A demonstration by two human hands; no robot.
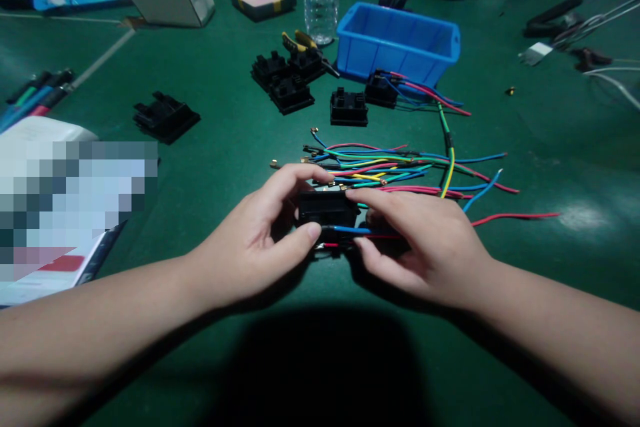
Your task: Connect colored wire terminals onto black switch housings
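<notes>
Left grip [267,227] and right grip [430,233] hold a black housing [327,208], apparently mid-wiring, and seating the blue wire [351,230] between them would call for steady bracing and careful alignment.

The hands [263,227] [433,233] partly hide the black housing [327,209] between them.

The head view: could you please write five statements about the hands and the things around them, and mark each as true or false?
1. The left hand and right hand are both at a black plastic housing. True.
2. The coloured wires are all red. False: blue, green and yellow ones show too.
3. The blue plastic bin stands beyond these wires. True.
4. That bin is upside down. False: its opening faces up.
5. The clear plastic bottle stands upright. True.
</notes>
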